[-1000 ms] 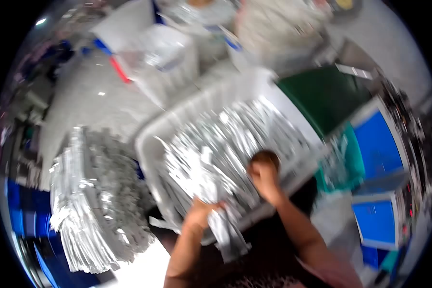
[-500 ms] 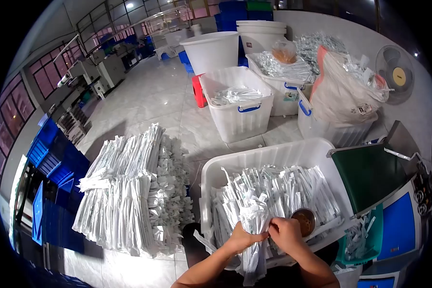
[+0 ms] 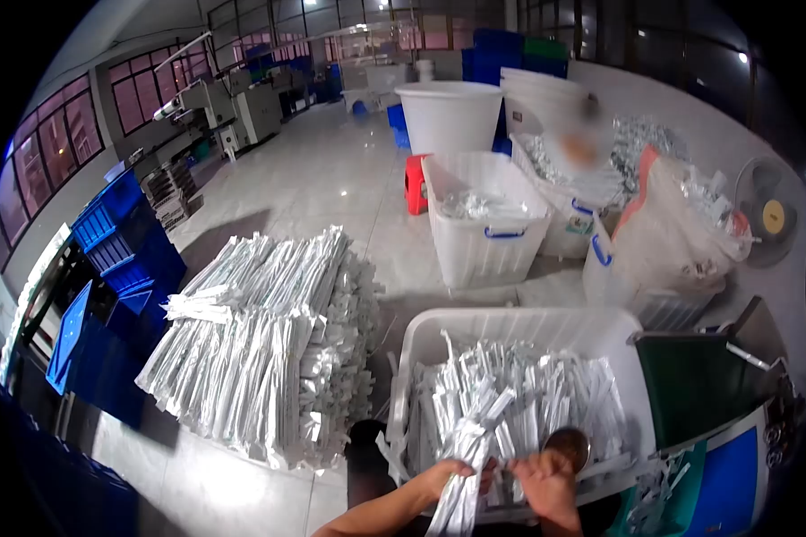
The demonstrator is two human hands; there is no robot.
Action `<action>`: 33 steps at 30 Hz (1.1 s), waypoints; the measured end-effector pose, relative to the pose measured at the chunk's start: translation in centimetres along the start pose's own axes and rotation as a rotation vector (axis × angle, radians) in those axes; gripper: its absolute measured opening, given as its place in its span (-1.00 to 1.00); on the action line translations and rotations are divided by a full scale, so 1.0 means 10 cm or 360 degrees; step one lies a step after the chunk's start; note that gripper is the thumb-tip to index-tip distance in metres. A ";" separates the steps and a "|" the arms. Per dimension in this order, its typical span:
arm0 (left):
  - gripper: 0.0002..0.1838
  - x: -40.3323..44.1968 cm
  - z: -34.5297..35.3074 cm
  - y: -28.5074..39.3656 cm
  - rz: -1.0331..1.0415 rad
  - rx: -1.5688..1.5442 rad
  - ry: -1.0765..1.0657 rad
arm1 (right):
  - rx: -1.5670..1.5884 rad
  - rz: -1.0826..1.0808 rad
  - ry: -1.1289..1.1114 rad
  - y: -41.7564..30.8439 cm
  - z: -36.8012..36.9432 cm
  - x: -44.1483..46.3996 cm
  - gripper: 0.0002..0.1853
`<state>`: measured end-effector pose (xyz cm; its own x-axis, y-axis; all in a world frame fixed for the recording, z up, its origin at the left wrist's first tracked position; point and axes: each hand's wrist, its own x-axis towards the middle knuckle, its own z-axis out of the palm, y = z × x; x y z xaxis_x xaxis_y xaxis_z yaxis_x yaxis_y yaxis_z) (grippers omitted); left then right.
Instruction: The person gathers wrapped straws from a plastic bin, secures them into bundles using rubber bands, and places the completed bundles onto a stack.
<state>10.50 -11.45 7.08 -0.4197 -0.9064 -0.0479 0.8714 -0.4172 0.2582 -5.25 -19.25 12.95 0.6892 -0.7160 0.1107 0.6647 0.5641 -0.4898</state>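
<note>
A bundle of long white wrapped strips (image 3: 467,447) is held in my left hand (image 3: 446,478), its fingers wrapped round it at the near side of a white bin. To its right, my right hand (image 3: 546,479) has its fingers curled close to the bundle; what it holds, if anything, is too small to make out. Many similar strips fill the white bin (image 3: 519,320) beneath both hands. A round container with brown contents (image 3: 568,447) lies among the strips, just above my right hand.
Left of the bin stands a large stack of strips (image 3: 242,349). Blue crates (image 3: 121,233) are at the far left. A green surface (image 3: 694,389) adjoins the bin's right side, above a teal basket (image 3: 685,501). Further back are another white bin (image 3: 488,242), a sack (image 3: 676,224) and a fan (image 3: 761,215).
The view has tilted up, so the bin and hands appear lower. My right hand, once apart from the bundle, has come beside it. My left hand keeps hold of the bundle.
</note>
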 end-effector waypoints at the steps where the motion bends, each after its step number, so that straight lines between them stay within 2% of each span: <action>1: -0.54 0.06 0.02 -0.02 -0.0030 0.0007 -0.0070 | 0.0521 -0.0024 -0.0056 0.01 0.11 0.05 -0.84; 3: -0.51 0.08 0.14 0.00 -0.0061 0.0101 -0.0108 | -0.0575 -0.0146 0.0218 -0.15 0.43 0.17 -0.76; 5: -0.45 0.13 0.12 0.02 -0.0092 0.0295 -0.0031 | -0.1740 -0.0390 -0.0167 -0.23 0.19 0.28 -0.66; 7: -0.44 0.16 0.18 0.01 -0.0032 0.0413 0.0058 | -0.2113 -0.0459 -0.0275 -0.27 0.16 0.31 -0.63; 8: -0.45 0.17 0.15 -0.02 -0.0031 0.0527 0.0150 | -0.1894 -0.0300 -0.0191 -0.29 0.22 0.31 -0.57; 9: -0.45 0.18 0.11 -0.06 -0.0024 0.0635 0.0252 | -0.1901 -0.0307 -0.0170 -0.34 0.19 0.32 -0.57; 11: -0.47 0.28 -0.07 -0.15 -0.0099 0.0913 0.0328 | -0.1664 0.0077 -0.0412 -0.45 0.12 0.35 -0.50; 12: -0.48 0.32 0.04 -0.16 -0.0119 0.0956 0.0326 | -0.1954 -0.0096 -0.0492 -0.47 0.16 0.38 -0.54; 13: -0.55 0.35 0.15 -0.14 -0.0173 0.0944 0.0233 | -0.1951 -0.0083 -0.0480 -0.53 0.24 0.41 -0.54; 15: -0.61 0.36 0.49 -0.16 -0.0169 0.1055 0.0235 | -0.2261 0.0431 -0.0822 -0.67 0.40 0.45 -0.62; 16: -0.61 0.43 0.32 -0.20 -0.0311 0.1074 -0.0052 | -0.2304 0.0502 -0.0936 -0.69 0.43 0.46 -0.74; 17: -0.61 0.47 0.32 -0.28 -0.0310 0.1055 -0.0045 | -0.2297 0.0523 -0.0936 -0.72 0.47 0.46 -0.74; 19: -0.57 0.51 0.32 -0.42 -0.0408 0.1053 -0.0061 | -0.2599 0.0798 -0.1181 -0.70 0.58 0.47 -0.81; 20: -0.51 0.50 0.42 -0.36 -0.0535 0.1027 -0.0002 | -0.2559 0.0481 -0.0959 -0.75 0.69 0.45 -0.80; 21: -0.42 0.45 0.43 -0.40 -0.0346 0.0894 0.0144 | -0.2303 0.0336 -0.0738 -0.80 0.65 0.47 -0.70; 22: -0.35 0.45 0.40 -0.39 -0.0339 0.0909 0.0000 | -0.1832 -0.0206 -0.0727 -0.73 0.36 0.49 -0.53; 23: -0.28 0.42 0.35 -0.37 -0.0339 0.0930 -0.0146 | -0.1611 -0.0336 -0.0478 -0.70 0.24 0.47 -0.24; 24: -0.22 0.33 0.41 -0.37 -0.0315 0.1011 -0.0051 | -0.1228 -0.0358 0.0128 -0.51 0.17 0.41 -0.05; 25: -0.22 0.25 0.36 -0.37 -0.0250 0.0993 -0.0011 | -0.1223 -0.0300 0.0075 -0.42 0.08 0.37 -0.05; 27: -0.22 0.05 0.23 -0.46 -0.0410 0.0915 0.0231 | -0.1043 -0.0065 0.0425 -0.25 -0.12 0.27 0.01; 28: -0.22 0.00 0.17 -0.51 -0.0246 0.0858 0.0184 | -0.0978 0.0050 0.0555 -0.14 -0.20 0.21 0.02; 30: -0.23 -0.09 0.19 -0.39 -0.0310 0.1005 0.0306 | -0.0654 0.0392 0.0590 0.20 -0.53 -0.04 -0.08; 31: -0.25 -0.15 0.20 -0.37 -0.0390 0.1137 0.0395 | -0.0309 0.0593 0.0617 0.35 -0.69 -0.19 -0.14; 32: -0.32 -0.23 0.12 -0.40 -0.0514 0.0963 0.0436 | -0.0331 0.0697 0.0441 0.42 -0.55 -0.27 -0.22; 33: -0.32 -0.33 0.01 -0.57 -0.0496 0.0954 0.0454 | -0.0364 0.0794 0.0252 0.48 -0.39 -0.31 -0.31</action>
<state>6.89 -6.08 5.85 -0.4718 -0.7676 -0.4339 0.3994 -0.6247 0.6710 -5.29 -15.95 6.86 0.8405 -0.4483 -0.3043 0.1782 0.7591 -0.6261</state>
